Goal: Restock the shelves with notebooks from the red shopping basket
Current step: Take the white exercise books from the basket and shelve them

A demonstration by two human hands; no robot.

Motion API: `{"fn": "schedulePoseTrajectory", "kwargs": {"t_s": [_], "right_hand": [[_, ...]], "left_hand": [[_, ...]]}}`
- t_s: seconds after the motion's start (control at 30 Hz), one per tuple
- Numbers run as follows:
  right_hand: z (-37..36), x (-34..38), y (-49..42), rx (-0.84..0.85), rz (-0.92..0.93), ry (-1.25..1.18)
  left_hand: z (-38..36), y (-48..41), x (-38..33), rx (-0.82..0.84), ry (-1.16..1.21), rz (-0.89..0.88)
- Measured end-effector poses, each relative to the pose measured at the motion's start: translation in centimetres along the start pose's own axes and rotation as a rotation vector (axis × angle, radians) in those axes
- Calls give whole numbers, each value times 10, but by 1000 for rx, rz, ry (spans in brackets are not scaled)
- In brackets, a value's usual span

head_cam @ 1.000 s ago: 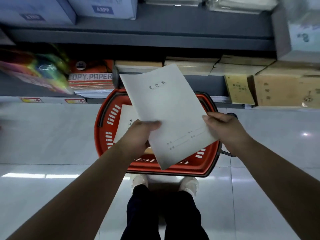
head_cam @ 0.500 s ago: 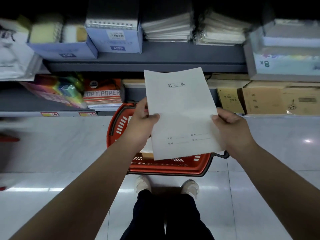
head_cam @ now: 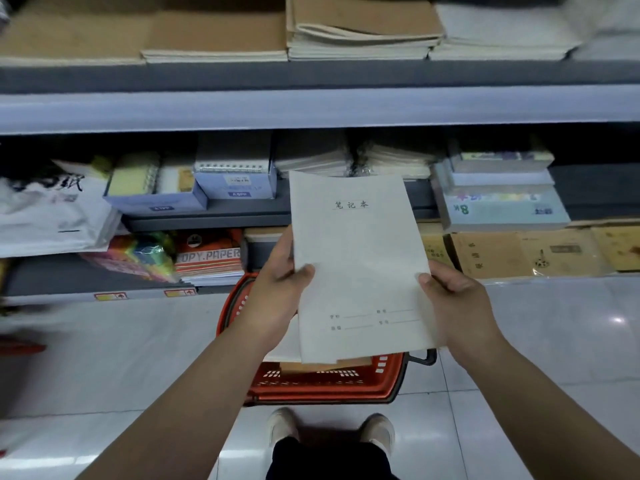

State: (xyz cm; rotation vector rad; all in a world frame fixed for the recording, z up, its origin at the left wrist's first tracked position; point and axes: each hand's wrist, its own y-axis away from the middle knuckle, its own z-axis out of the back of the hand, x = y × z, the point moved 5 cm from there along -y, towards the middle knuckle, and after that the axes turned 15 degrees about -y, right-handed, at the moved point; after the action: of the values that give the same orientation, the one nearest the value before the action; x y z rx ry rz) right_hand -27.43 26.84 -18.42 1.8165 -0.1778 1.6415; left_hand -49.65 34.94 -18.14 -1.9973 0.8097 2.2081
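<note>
A thin white notebook [head_cam: 356, 258] with printed characters near its top is held upright in front of the shelves. My left hand [head_cam: 280, 292] grips its left edge, thumb on the cover. My right hand [head_cam: 453, 299] grips its right edge low down. Below it on the floor stands the red shopping basket [head_cam: 325, 386], mostly hidden by the notebook, with more white and brown notebooks [head_cam: 311, 366] showing inside. The top shelf [head_cam: 311, 105] carries stacks of brown and white notebooks [head_cam: 360, 32].
The middle shelf holds blue boxes of spiral pads [head_cam: 235, 178], wrapped pads and a plastic-wrapped pack [head_cam: 498, 202]. The bottom shelf has copy paper [head_cam: 207, 259], coloured paper and yellow-brown books [head_cam: 519, 252]. My shoes [head_cam: 284, 426] stand on glossy white tiles behind the basket.
Both hands have lifted the white notebook up from the basket and turned it straighter. The view has tilted upward, bringing the top shelf into sight.
</note>
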Motion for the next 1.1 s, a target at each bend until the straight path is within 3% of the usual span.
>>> {"fn": "schedulePoseTrajectory", "kwargs": {"t_s": [1.1], "right_hand": [[0,147,69,-34,192,-155]], "left_hand": [[9,56,-165,56,-76,-138]]}}
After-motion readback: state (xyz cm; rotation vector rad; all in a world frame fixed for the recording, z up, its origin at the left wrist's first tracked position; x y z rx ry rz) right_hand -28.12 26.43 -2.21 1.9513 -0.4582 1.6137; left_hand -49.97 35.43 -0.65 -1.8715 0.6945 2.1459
